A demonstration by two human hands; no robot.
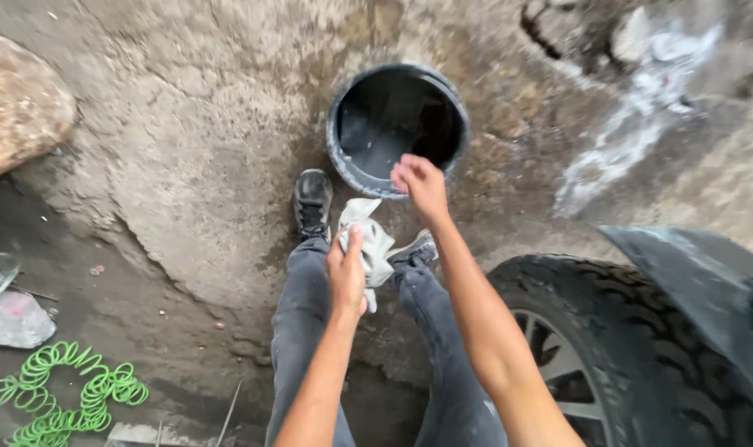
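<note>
The left hand (pixel 346 277), at the centre of the frame, holds a crumpled pale cloth (pixel 371 244); its fingers are closed around the lower part of the cloth, with the thumb lying up along it, so the bulk of the fabric stands clear above the grip. The right hand (pixel 422 184) hangs just above and to the right of the cloth, over the near rim of a dark round bucket (pixel 343 149) in the upper centre of the frame. Its fingers are curled loosely inward and appear to hold nothing; it does not touch the cloth. Judged from this layout, the cloth is held close to the bucket so that drips fall toward it or onto the ground between the person's shoes. The cloth is whitish grey, bunched into irregular folds, with one corner sticking up at upper left and a short tail hanging below the fist; whether it is wet cannot be told. The bucket stands on rough, stained concrete ground (pixel 186 165). A knobbly black tyre (pixel 608 348) fills the lower right. A coiled green hose (pixel 62 393) lies at lower left.
</note>
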